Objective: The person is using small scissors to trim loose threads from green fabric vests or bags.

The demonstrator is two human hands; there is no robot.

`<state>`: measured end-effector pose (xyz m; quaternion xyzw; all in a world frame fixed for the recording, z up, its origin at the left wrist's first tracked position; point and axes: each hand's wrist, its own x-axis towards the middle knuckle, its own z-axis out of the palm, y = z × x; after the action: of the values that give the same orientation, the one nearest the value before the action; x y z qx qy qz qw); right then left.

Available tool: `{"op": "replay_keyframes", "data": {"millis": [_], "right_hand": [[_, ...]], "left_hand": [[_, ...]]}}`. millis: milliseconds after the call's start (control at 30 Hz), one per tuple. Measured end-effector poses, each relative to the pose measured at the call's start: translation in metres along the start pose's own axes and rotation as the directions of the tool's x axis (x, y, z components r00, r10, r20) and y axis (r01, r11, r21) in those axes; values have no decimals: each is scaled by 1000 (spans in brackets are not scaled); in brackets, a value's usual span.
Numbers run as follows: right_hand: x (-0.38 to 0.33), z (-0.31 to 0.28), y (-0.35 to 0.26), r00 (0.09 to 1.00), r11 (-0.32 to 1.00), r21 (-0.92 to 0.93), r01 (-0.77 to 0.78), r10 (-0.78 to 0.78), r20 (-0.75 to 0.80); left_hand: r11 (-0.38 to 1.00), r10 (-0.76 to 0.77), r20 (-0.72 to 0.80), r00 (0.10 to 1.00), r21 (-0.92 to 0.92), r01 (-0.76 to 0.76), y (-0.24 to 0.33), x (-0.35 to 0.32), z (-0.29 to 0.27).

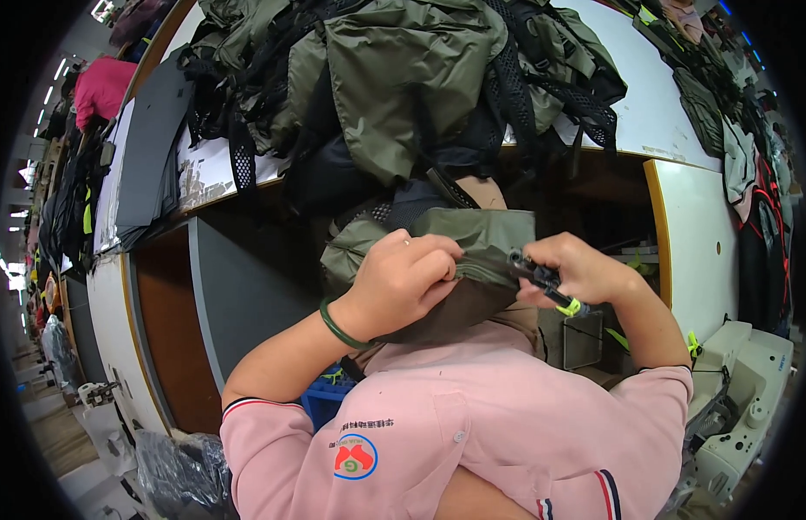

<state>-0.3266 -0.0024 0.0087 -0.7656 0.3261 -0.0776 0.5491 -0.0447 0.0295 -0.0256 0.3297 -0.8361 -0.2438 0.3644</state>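
Observation:
An olive-green bag (494,230) of thin shiny fabric rests against my lap, with black mesh on its far left side. My left hand (403,279) lies over it, fingers curled and pinching the fabric near a seam. A dark green bangle (338,327) circles that wrist. Just right of the bag, my right hand (576,267) is closed around a small black tool (541,277) with a bright yellow-green band at one end. The tool's tip points at the bag's right edge. Its exact kind is hard to make out, and slight blur covers the fingers.
Several olive-green bags with black mesh straps (411,78) are heaped on the white table (654,104) ahead, hanging over its edge. Grey sheets (152,147) lie at left. Below are a grey panel (247,286) and a white panel (697,234). A sewing machine (749,407) stands at lower right.

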Motion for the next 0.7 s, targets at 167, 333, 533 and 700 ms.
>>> {"op": "replay_keyframes", "data": {"millis": [167,333,533,700], "right_hand": [[-5,-5,-4,979,914,-383,135,-183,-90],[-18,-17,-16,946,689,-724,25,-250,-205],[-20,-21,-23,975,655,-756,0,-167,-145],[-19,-23,-28,993,703,-711,-16,-72,-94]], "left_hand": [[973,213,-60,975,102,-206,-6,-12,2],[967,243,-67,968,102,-235,-6,-12,1],[956,282,-58,958,100,-276,-5,-13,5],[948,306,-47,951,105,-300,-5,-13,5]]}}
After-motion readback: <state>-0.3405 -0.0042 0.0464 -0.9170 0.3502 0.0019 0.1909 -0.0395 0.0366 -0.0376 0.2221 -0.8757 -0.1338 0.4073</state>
